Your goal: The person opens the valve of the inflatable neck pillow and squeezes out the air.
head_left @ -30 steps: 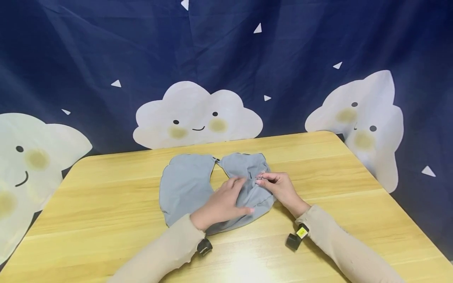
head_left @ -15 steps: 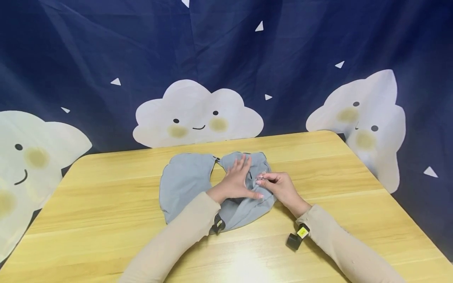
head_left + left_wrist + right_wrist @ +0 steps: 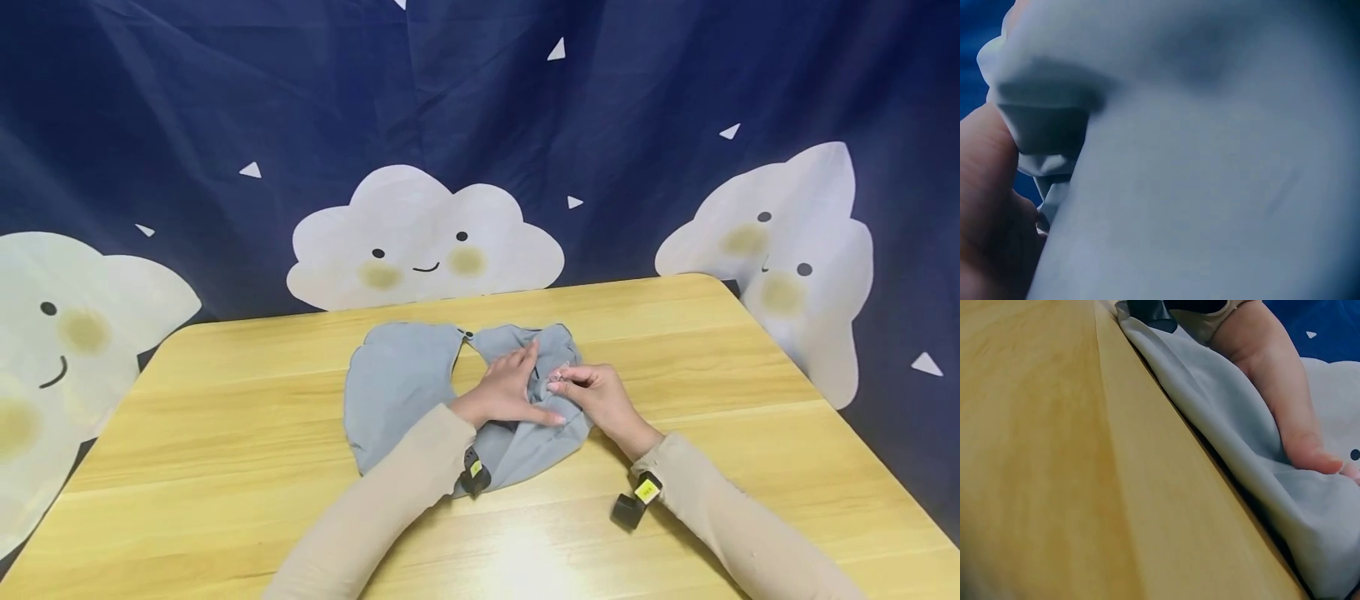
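A flat, soft grey U-shaped neck pillow lies on the table, its two ends meeting at a small dark fastener at the back. My left hand presses on its right half with straight fingers, the thumb pointing right. Just beside that, my right hand pinches a small clear valve on the pillow between thumb and fingers. Blurred grey cloth fills most of the left wrist view. In the right wrist view the left hand rests on the creased fabric; the right hand's fingers are hardly visible there.
The wooden table spreads out around the pillow on all sides. Behind it hangs a dark blue curtain printed with white clouds. Black wrist cameras sit at both cuffs, the left one over the pillow's front edge.
My left hand has slid forward and right over the pillow, and its fingers have straightened onto the right half. The right hand keeps its pinch on the valve in nearly the same place.
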Demonstrator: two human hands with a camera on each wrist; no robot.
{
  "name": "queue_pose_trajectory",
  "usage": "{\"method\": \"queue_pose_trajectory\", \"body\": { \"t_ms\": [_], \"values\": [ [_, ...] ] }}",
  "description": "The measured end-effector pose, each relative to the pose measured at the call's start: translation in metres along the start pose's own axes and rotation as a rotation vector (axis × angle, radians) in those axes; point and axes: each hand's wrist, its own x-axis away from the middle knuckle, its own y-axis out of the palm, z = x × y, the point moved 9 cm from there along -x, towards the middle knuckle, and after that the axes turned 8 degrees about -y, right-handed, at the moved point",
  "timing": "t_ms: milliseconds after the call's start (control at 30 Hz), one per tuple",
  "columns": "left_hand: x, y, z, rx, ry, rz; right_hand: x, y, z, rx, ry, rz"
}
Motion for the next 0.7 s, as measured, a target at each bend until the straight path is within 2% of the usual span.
{"method": "queue_pose_trajectory", "body": {
  "t_ms": [233, 500, 700],
  "values": [
    [-0.001, 0.004, 0.003, -0.082, -0.003, 0.003, 0.001, -0.001, 0.005, 0.001, 0.042, -0.002],
    [-0.005, 0.011, 0.002, -0.074, -0.016, 0.003, 0.002, 0.001, 0.006, 0.032, 0.084, -0.028],
    [-0.002, 0.013, 0.003, -0.080, -0.029, -0.028, 0.002, 0.002, 0.014, 0.039, 0.083, -0.041]
  ]
}}
